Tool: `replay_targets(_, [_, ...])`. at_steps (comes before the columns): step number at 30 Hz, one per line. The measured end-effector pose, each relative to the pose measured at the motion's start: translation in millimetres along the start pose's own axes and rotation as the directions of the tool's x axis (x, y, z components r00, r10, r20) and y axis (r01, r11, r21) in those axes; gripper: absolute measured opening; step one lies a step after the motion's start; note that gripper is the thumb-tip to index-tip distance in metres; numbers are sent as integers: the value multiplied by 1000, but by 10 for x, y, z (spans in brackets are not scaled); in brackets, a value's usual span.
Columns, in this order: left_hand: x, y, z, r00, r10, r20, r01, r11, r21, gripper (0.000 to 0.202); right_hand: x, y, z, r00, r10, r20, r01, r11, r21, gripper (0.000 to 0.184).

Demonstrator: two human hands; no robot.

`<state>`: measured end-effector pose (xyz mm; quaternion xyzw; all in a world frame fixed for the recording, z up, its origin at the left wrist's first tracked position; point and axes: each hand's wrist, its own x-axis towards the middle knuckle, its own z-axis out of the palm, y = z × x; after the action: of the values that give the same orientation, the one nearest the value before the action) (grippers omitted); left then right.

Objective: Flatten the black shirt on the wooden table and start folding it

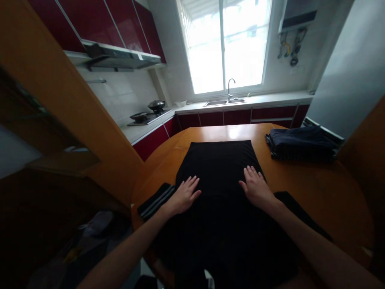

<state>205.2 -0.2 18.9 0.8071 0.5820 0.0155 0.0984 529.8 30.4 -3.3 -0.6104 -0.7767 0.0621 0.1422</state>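
Note:
A black shirt (221, 168) lies spread on the wooden table (168, 154), its straight hem toward the window and its sleeves out to both sides. Grey stripes cross the end of the left sleeve (155, 202). Flat on the left part of the cloth rests my left hand (185, 194), fingers stretched out. My right hand (255, 184) lies on the cloth near its right edge, also with fingers extended. Neither hand grips anything. The near end of the shirt is dark and hard to make out.
A stack of folded dark clothes (300, 142) sits at the table's back right. Beyond stand a counter with a sink (225, 102) and a stove (148, 118) holding a pan and a lidded wok. A wooden frame (111, 160) rises at the left.

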Motion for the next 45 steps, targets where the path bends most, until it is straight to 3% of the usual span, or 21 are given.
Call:
replay_targets(4, [-146,105,215,996,14,-86,-12,999,30,65,-195,-340,66,978,-210,20,208,975,74,66])
replay_targets(6, [-166,145,199,987,114,-115,-111,993,37,62,-273,-443,98,944,-320,72,312,944,105,67])
replay_targets(9, [-193,194,133,953,301,-29,-300,953,36,55,-337,-491,134,873,-444,202,422,895,145,68])
replay_targets(12, [-213,223,105,941,337,29,-338,941,22,53,-346,-473,162,833,-482,272,452,876,168,68])
replay_targets(17, [-207,216,120,943,331,25,-332,943,11,54,-333,-455,152,827,-484,286,449,875,182,69])
replay_targets(21, [-183,194,135,949,317,-1,-317,948,-26,53,-328,-492,25,821,-470,323,431,882,188,70])
replay_targets(26, [-162,192,151,952,306,-27,-307,950,-47,52,-296,-695,-128,826,-356,438,291,933,211,72])
replay_targets(30, [-159,184,171,948,310,-66,-313,949,-28,55,-278,-908,16,930,-238,280,202,968,151,71])
replay_targets(32, [-154,165,182,948,313,-60,-315,949,-24,53,-281,-968,130,952,-212,219,190,975,117,69])
replay_targets(38, [-133,135,193,944,328,-41,-330,941,-74,50,-314,-946,242,955,-192,225,170,979,114,70])
replay_targets(43, [-150,166,182,929,316,-193,-344,929,-133,50,-314,-905,229,951,-202,236,180,977,112,70])
replay_targets(45, [-158,174,189,928,326,-181,-350,930,-116,51,-307,-893,243,950,-201,237,179,977,113,70])
